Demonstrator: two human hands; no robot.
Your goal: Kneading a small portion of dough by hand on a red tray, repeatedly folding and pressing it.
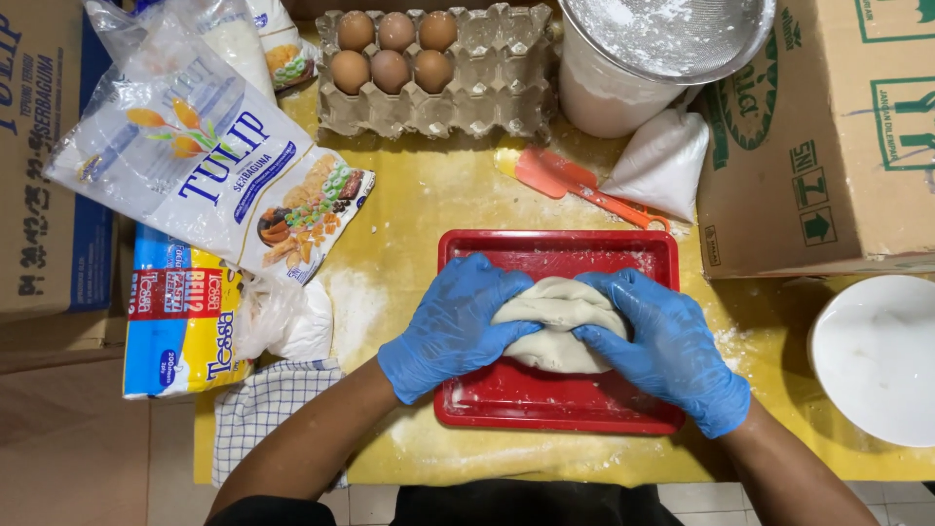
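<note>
I have both hands in blue gloves on a lump of pale dough [557,326], which sits inside a red rectangular tray [545,404] on the yellow work surface [409,224]. My left hand [453,326] wraps the left side of the dough with fingers curled over its top edge; my right hand [667,346] cups the right side the same way, so the lump is clamped between both palms and cannot slide. The tray walls keep the dough and the loose flour contained. Supplies are ranged along the far edge, out of the working area: a grey egg carton [438,88] holding six brown eggs, a flour-dusted white bucket [623,83] with a sieve resting on it, an orange spatula [575,185] lying flat just beyond the tray, and a small white bag [662,161] against a cardboard box [818,136]. An opened flour bag [205,156] lies to the left, above a checked cloth [268,404]. A white bowl [877,356] stands to the right.
</note>
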